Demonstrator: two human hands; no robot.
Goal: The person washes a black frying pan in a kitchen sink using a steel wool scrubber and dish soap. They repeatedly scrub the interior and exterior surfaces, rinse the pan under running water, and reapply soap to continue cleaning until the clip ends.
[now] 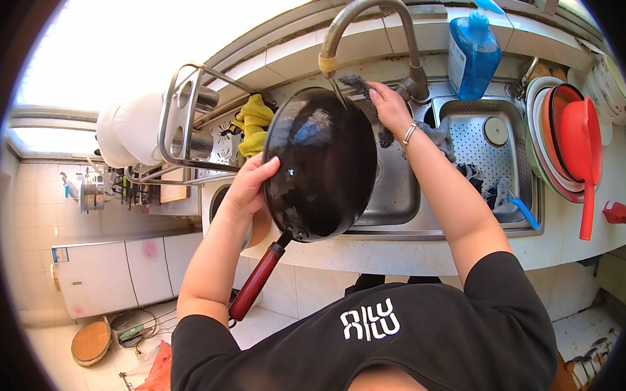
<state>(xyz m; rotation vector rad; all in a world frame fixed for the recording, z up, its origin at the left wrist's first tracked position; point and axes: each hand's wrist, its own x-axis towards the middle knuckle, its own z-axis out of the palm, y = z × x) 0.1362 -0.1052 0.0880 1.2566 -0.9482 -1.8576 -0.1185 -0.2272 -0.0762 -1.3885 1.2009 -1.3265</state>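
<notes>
A black frying pan (325,169) is tilted up over the left basin (396,203) of a steel sink, its wet outer side facing me. My left hand (253,184) grips its rim on the left. The dark red handle (256,285) slants down towards my body. My right hand (390,107) holds a dark grey scrubbing cloth (358,84) just beyond the pan's upper right edge. Water runs from the curved faucet (327,53) onto the top of the pan. Part of the basin is hidden behind the pan.
A blue pump bottle (473,58) stands behind the right basin (518,136), which holds a blue-handled brush (523,211). Stacked basins and a red ladle (582,139) lean at the right. Left of the pan are a metal rack (163,123) and a yellow cloth (256,122).
</notes>
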